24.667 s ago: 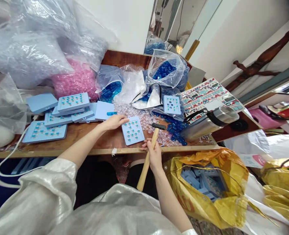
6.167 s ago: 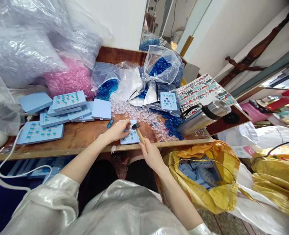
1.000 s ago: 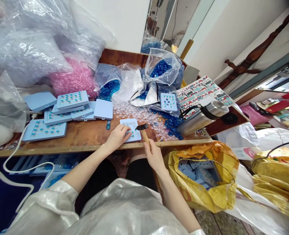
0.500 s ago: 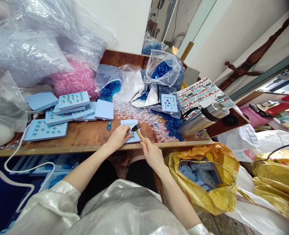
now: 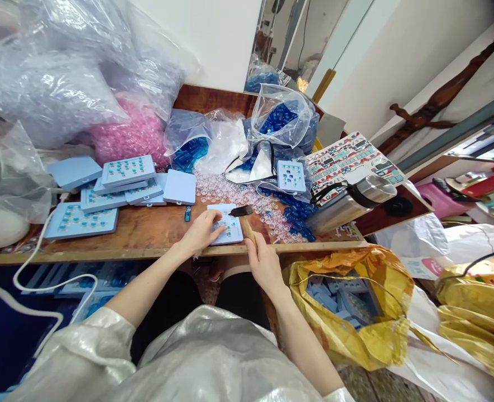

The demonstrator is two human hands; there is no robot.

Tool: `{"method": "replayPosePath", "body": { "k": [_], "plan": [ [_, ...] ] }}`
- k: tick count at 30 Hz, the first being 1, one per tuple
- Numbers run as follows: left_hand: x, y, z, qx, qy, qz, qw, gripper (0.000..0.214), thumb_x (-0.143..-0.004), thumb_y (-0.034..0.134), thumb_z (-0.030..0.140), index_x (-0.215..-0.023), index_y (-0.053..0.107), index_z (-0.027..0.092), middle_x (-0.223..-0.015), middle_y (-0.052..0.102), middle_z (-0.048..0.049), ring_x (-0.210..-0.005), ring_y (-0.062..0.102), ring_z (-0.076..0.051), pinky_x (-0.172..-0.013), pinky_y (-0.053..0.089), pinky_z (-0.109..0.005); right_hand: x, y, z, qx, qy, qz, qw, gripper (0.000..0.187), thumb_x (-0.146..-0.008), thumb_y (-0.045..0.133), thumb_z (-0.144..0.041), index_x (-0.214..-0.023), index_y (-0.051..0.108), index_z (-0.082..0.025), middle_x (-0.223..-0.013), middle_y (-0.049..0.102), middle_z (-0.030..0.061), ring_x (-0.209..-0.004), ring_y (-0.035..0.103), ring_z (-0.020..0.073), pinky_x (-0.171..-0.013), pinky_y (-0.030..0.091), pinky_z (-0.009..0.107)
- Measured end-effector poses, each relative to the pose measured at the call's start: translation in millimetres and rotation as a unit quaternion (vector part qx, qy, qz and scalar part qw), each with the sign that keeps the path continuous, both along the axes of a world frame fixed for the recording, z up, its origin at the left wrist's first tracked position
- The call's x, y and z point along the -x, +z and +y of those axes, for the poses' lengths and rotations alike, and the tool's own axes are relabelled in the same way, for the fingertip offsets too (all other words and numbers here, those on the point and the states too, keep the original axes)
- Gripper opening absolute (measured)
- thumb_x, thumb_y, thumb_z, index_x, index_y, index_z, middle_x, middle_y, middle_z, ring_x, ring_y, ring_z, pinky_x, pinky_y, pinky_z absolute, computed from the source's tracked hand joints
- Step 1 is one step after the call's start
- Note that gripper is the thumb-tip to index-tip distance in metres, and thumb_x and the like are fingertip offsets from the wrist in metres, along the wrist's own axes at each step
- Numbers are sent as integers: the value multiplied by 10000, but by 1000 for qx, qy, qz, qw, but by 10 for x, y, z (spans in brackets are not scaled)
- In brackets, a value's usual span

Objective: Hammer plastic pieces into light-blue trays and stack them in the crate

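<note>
- Wooden surface [image 5: 116, 240] in a cramped room, piled high with work: big plastic bags [image 5: 49, 72] at the back, one bag of pink pieces [image 5: 125, 139], and bags of dark blue pieces [image 5: 278, 120] further along.
- My left hand [image 5: 200, 233] lies over the small pale blue tray [image 5: 230, 230], fingers spread and lightly curved on its face, not gripping anything.
- That tray sits flat on the surface near the front edge, right in front of me, with small coloured pieces set in rows; my fingers hide part of it.
- My right hand [image 5: 265, 265] is closed around the wooden handle of a small hammer [image 5: 240, 211], just beyond the front edge of the surface.
- Compared with half a second ago, the hammer has tipped over further, and its dark head now sits at the top edge of the tray, just beyond my left fingertips.
- I can't tell whether the head is touching the tray or hanging just above it.
- Just behind the tray lies a spread of clear plastic caps [image 5: 230, 192], with loose dark blue caps [image 5: 297, 218] to the right.
- On my left, a stack of matching trays [image 5: 127, 170] waits, with one small blue piece [image 5: 187, 214] lying on its own near them.
- Below the edge to my right, a yellow sack [image 5: 347, 318] holds more blue trays.
</note>
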State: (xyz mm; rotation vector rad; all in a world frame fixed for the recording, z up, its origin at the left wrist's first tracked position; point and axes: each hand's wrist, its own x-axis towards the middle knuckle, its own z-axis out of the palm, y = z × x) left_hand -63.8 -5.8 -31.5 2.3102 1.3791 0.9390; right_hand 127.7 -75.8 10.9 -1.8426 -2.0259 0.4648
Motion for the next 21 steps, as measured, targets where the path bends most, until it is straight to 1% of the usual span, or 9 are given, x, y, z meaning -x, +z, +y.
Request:
{"method": "replayPosePath", "body": {
  "k": [2,4,7,10,12,14,18,21],
  "plan": [
    [85,25,124,-37,35,24,998,161,-843,454,209,-987,500,151,-967,546,-76,-941,510,-185,-843,428,-324,-60,-25,-17,-7,-12,34,999,323,-922,276,-377,-1104,491,-219,-854,666,52,-808,625,208,-640,394,245],
    [180,35,300,-55,60,89,993,205,-843,392,124,-991,532,146,-990,544,-93,-966,494,-202,-865,414,-351,-110,-64,-34,-3,-17,52,998,318,-916,288,-379,-1086,505,-220,-873,665,55,-832,621,209,-672,405,256],
    [272,24,548,-30,54,210,976,244,-828,364,75,-917,582,139,-913,555,-105,-883,513,-217,-801,432,-356,-144,-115,-55,8,-17,65,998,325,-909,299,-388,-1090,511,-222,-864,667,53,-810,622,208,-685,412,268],
    [279,13,640,-19,66,268,961,230,-821,368,77,-875,588,120,-863,554,-123,-844,525,-231,-758,440,-354,-147,-141,-67,8,-15,75,997,336,-908,300,-396,-1111,504,-222,-863,669,51,-794,623,209,-689,415,274],
    [270,9,608,-26,81,271,959,217,-813,381,83,-887,582,114,-856,558,-134,-854,525,-248,-757,437,-371,-151,-154,-70,7,-18,81,997,333,-907,303,-397,-1106,506,-223,-870,668,51,-799,623,209,-695,416,276],
    [277,0,541,-30,82,253,963,200,-817,395,108,-894,579,119,-861,566,-136,-865,526,-257,-769,432,-387,-164,-169,-72,8,-22,84,996,328,-905,306,-400,-1090,511,-223,-868,666,50,-790,623,209,-690,416,275],
    [350,-58,432,2,37,168,985,192,-850,386,169,-917,562,135,-869,584,-97,-832,545,-212,-767,446,-348,-198,-195,-71,8,-28,87,996,325,-903,309,-405,-1070,519,-221,-843,662,45,-734,622,200,-656,411,261],
    [407,-128,405,26,28,132,991,193,-853,386,178,-914,566,142,-884,579,-81,-835,551,-192,-786,452,-336,-200,-202,-72,8,-28,91,995,327,-903,307,-403,-1058,525,-215,-812,661,43,-715,619,196,-643,406,253]
  ]
}}
